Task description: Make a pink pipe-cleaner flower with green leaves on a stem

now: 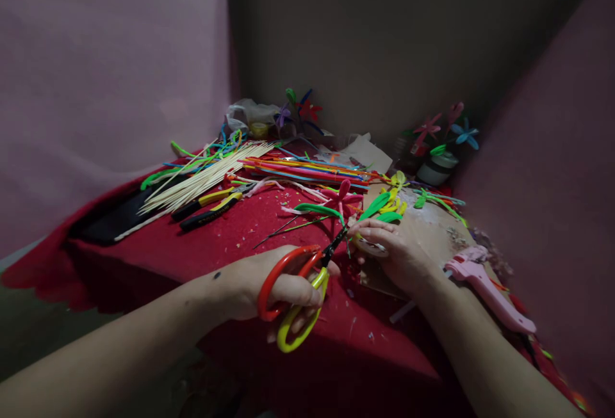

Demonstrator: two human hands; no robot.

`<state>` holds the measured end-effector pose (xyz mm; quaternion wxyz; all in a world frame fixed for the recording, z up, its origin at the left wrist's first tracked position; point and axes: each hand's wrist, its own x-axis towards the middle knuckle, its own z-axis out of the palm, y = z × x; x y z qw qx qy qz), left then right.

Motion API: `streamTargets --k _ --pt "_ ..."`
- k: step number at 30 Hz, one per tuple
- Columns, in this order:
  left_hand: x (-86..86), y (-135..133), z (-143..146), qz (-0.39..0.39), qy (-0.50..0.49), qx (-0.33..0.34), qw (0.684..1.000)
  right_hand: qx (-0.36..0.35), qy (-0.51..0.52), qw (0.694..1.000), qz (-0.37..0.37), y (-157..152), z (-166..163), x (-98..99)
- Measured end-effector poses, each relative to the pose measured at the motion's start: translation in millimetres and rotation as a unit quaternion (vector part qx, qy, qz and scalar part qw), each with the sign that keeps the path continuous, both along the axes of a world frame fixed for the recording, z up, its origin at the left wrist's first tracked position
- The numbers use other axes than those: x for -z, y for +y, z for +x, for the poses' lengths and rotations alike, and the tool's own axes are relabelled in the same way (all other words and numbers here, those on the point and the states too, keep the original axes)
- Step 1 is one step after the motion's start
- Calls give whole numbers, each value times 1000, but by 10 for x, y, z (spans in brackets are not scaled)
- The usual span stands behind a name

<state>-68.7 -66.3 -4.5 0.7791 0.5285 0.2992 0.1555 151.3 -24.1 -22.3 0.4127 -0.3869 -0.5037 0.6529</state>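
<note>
My left hand (293, 290) is closed around scissors (302, 303) with one red and one yellow handle. Their dark blades point up and right, close to the fingertips of my right hand (389, 245). That hand pinches the base of green pipe-cleaner leaves (375, 205). A pale ring, perhaps a tape roll (371, 246), sits against its fingers and is partly hidden. Just beyond the blades is a pink pipe-cleaner flower (343, 199) with a thin green stem; whether my right fingers hold it too, I cannot tell.
On the red cloth (158, 264) lie wooden skewers (206, 178), pliers (211, 208) and a bundle of coloured pipe cleaners (307, 173). A pink glue gun (490, 287) lies right of my right forearm. Finished flowers stand at the back, some by a jar (437, 168).
</note>
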Motion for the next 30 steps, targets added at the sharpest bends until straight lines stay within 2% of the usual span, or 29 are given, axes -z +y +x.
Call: streamTargets --k 13,19,25,28,30 --pt "47 -35 59 115 72 -5 991 11 -8 1000 -12 -14 -8 -24" --pt "7 3 25 148 79 3 986 2 -18 1000 0 -9 0 -5" --pt "-47 105 -116 105 75 24 991 -1 -16 1000 13 3 8 -24" --pt "-102 98 -154 125 87 48 987 0 -22 1000 5 -3 4 -35" --pt "-160 77 -167 167 120 43 978 -4 -26 1000 7 -5 6 -32"
